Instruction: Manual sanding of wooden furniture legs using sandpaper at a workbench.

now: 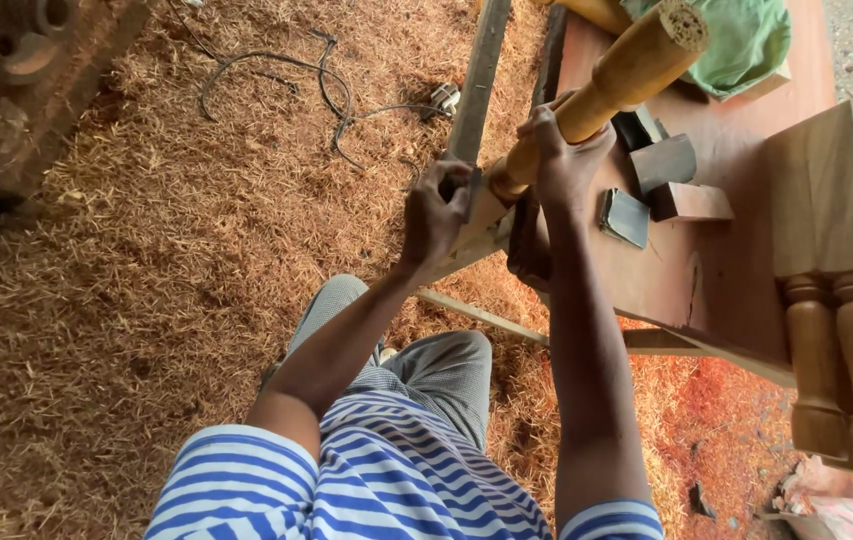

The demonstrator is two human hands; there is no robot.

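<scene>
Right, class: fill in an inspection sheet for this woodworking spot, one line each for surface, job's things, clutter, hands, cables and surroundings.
Surface: reddish wooden workbench, dusty, bare patches between items.
Job's things: turned wooden leg, tilted, its square end at the bench edge.
Clutter: dark wooden blocks, a flat dark pad, a green cloth, more turned legs at the right.
Hands: left hand presses a small dark piece against the leg's square end; right hand wraps round the leg's narrow part.
Cables: dark cable looped on the shavings, ending at a plug.
Surroundings: floor deep in wood shavings; a machine part at top left.
</scene>
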